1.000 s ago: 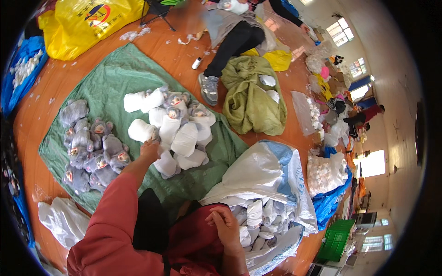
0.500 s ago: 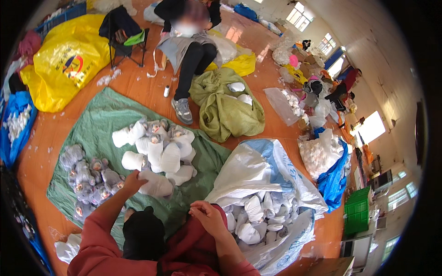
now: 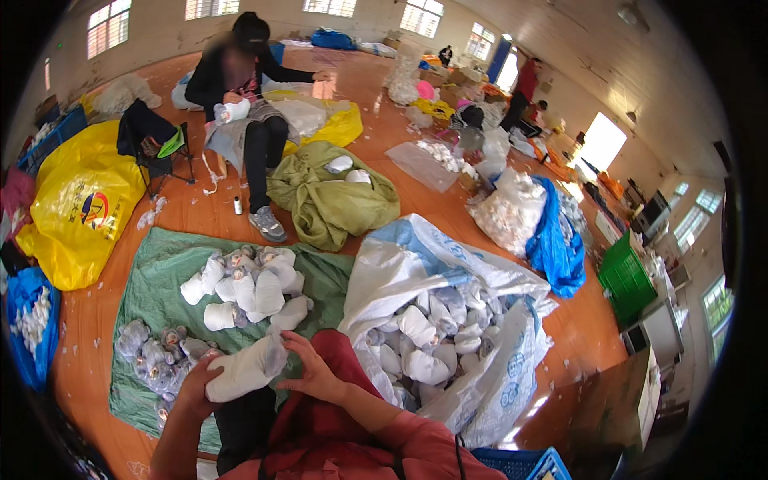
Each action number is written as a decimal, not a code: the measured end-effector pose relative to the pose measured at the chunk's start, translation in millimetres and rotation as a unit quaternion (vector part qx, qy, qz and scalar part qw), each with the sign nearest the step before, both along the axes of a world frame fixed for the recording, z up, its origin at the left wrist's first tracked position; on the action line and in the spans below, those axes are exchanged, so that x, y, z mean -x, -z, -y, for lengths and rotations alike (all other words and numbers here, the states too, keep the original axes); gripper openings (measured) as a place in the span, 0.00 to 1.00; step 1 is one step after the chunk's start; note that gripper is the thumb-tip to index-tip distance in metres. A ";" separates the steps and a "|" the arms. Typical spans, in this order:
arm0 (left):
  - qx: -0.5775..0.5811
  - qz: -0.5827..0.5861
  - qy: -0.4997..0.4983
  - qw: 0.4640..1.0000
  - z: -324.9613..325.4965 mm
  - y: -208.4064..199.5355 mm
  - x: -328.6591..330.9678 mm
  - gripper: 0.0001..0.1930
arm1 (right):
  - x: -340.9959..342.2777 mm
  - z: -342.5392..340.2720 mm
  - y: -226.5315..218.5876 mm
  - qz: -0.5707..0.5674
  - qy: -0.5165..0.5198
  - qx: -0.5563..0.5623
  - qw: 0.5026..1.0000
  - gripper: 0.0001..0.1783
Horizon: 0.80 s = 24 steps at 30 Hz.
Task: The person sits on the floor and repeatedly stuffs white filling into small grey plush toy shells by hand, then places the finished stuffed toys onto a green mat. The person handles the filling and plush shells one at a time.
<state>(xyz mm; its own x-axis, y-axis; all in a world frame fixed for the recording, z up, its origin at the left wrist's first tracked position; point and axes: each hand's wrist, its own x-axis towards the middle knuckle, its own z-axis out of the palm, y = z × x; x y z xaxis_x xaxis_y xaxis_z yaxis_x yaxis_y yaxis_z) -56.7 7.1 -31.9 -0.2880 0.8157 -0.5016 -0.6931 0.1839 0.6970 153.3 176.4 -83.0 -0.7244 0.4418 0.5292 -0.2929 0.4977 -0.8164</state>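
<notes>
My left hand [image 3: 198,387] is closed round the lower end of a grey plush toy in a white wrap [image 3: 244,371], held tilted above my lap. At its upper, greyish end is my right hand [image 3: 314,370], fingers curved and apart, fingertips at or touching that end. Beyond it, several similar white-wrapped plush toys [image 3: 268,294] lie grouped on a green sheet [image 3: 160,264]. Left of these sits a pile of small grey plush toys [image 3: 160,360] without white wraps. On my right, a large white sack [image 3: 376,280] gapes, full of white-and-grey bundles [image 3: 424,364].
Across the sheet a seated person [image 3: 248,88] holds a white bundle. An olive sack [image 3: 320,192] lies by that person's feet. A yellow bag [image 3: 72,216] and a folding chair [image 3: 156,152] stand at left. A green crate [image 3: 628,276] and blue basket [image 3: 524,464] are at right.
My left hand has lifted the white-wrapped toy off the green sheet toward me. The right hand has come over to its end. My view has tilted up, and the seated person now stretches an arm out.
</notes>
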 end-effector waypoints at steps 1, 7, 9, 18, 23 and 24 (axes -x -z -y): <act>0.000 -0.013 0.047 0.999 11.0 6.6 -7.1 0.21 | -3.6 4.1 -2.2 -0.029 -0.017 0.012 0.999 0.51; -0.078 -0.311 0.294 0.900 61.1 32.5 -38.8 0.29 | -35.2 31.6 -8.5 0.048 -0.160 0.268 0.949 0.52; -0.056 -0.254 0.284 0.923 68.7 29.4 -46.1 0.32 | -44.2 41.4 -24.8 0.046 -0.212 0.357 0.909 0.47; -0.042 -0.065 0.039 0.996 53.2 -26.0 -105.9 0.28 | -54.1 58.7 -14.5 0.015 -0.149 0.409 0.900 0.30; -0.151 -0.694 0.104 0.696 35.8 -31.4 -89.4 0.29 | -50.8 57.4 -12.6 0.132 -0.087 0.379 0.912 0.31; -0.197 -0.751 0.108 0.620 29.1 -38.7 -93.2 0.32 | -48.8 58.3 -9.8 0.135 -0.081 0.389 0.908 0.31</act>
<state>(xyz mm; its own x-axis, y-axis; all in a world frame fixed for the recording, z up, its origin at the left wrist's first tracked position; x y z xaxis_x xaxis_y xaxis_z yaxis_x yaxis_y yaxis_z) 36.4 -22.0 6.9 -0.0517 0.8907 0.4517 0.8049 -0.2305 0.5468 202.1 118.2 -73.3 -0.8703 0.4816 -0.1037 -0.0483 -0.2929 -0.9549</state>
